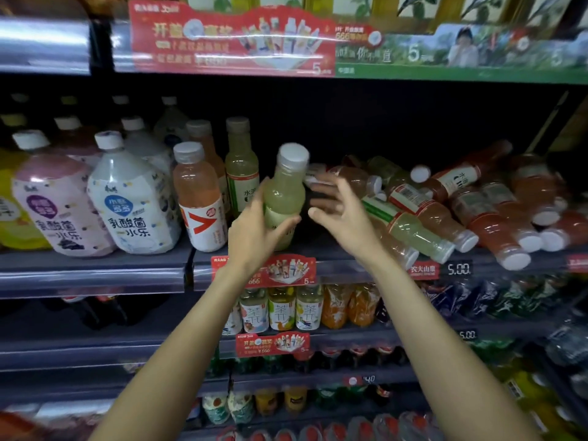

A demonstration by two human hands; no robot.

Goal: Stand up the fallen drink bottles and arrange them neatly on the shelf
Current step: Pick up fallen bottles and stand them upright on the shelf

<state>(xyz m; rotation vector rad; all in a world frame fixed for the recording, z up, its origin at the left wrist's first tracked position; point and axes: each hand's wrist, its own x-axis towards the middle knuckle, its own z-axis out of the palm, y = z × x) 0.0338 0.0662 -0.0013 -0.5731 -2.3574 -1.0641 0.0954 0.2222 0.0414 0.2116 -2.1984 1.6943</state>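
Observation:
My left hand (254, 230) grips a pale green drink bottle (286, 192) with a white cap, held upright just above the shelf (350, 265). My right hand (337, 208) hovers beside it with fingers spread and holds nothing. To the right, several fallen bottles lie in a heap: a pale green one (410, 230) and red ones (496, 230), caps pointing forward. Standing bottles to the left include an orange one (199, 198) and a pale green one (241, 167) behind it.
Large white (133, 202) and pink (57, 205) yogurt drink bottles stand at the left. A price strip with red tags (264, 270) runs along the shelf edge. Lower shelves hold tea bottles (280, 308) and other drinks. A promo banner (229, 39) hangs above.

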